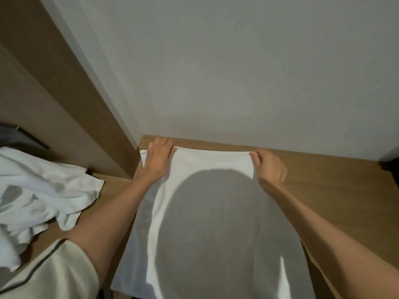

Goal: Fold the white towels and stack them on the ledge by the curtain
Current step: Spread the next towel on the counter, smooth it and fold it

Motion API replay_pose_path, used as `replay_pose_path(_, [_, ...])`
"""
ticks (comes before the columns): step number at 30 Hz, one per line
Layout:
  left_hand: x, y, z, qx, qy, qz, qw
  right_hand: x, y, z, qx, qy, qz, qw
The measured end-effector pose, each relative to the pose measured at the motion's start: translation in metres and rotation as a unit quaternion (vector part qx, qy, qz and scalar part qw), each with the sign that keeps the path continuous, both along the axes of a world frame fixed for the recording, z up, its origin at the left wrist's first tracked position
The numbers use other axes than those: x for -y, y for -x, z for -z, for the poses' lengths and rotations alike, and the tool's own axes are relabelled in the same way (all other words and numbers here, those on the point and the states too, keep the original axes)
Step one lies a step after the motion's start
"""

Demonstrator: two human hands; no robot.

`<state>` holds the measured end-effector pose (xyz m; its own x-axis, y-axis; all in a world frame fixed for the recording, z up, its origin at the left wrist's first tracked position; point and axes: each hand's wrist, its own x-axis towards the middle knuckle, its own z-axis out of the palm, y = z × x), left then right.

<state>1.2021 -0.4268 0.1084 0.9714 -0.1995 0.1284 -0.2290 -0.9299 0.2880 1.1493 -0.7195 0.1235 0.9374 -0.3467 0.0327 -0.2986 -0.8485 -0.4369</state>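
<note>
A white towel [211, 160] lies spread lengthwise on the wooden ledge [313, 169], running from the wall toward me, with my head's shadow across its middle. My left hand [158, 157] holds the towel's far left corner, fingers over the top edge near the wall. At the far right corner, my right hand [269, 167] pinches the folded-over edge. A second layer of the towel shows along the left side under my left arm.
A heap of crumpled white towels [43, 190] sits on the lower surface to the left. A brown wooden panel [64, 100] rises at the left beside the white wall [237, 72]. A dark object [391, 162] shows at the right edge.
</note>
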Motion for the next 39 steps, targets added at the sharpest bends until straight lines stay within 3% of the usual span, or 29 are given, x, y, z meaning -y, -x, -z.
replay_pose_path(4, [-0.002,-0.01,0.014,-0.031,-0.015,-0.003,0.999,-0.006,-0.013,0.026,-0.035,0.033,-0.013,0.999])
replay_pose_path(6, [-0.003,-0.002,0.017,-0.006,-0.015,-0.016,1.0,-0.01,-0.013,0.035,-0.059,0.071,-0.012,0.996])
replay_pose_path(8, [0.003,0.01,0.021,0.013,-0.006,-0.027,1.0,-0.02,-0.007,0.038,-0.026,0.099,-0.02,0.995])
replay_pose_path(11, [0.018,0.034,0.043,-0.084,0.034,-0.016,0.996,-0.042,0.005,0.04,0.02,0.085,-0.099,0.991])
replay_pose_path(14, [0.022,0.052,0.073,-0.124,-0.009,0.002,0.992,-0.065,0.022,0.056,-0.126,0.065,-0.178,0.974])
replay_pose_path(16, [0.015,0.053,0.085,-0.149,-0.009,-0.033,0.988,-0.074,0.029,0.072,-0.216,0.062,-0.165,0.96])
replay_pose_path(19, [0.004,0.044,0.094,-0.15,-0.02,-0.043,0.988,-0.079,0.027,0.083,-0.257,0.054,-0.146,0.954])
replay_pose_path(28, [-0.014,0.016,0.1,-0.097,-0.042,-0.054,0.993,-0.077,-0.02,0.085,-0.251,0.044,-0.176,0.951])
replay_pose_path(34, [-0.02,0.004,0.093,-0.135,-0.039,-0.056,0.988,-0.083,-0.035,0.078,-0.252,0.042,-0.195,0.947])
replay_pose_path(39, [-0.011,0.017,0.075,-0.164,-0.055,-0.021,0.985,-0.077,-0.013,0.054,-0.136,-0.013,-0.184,0.973])
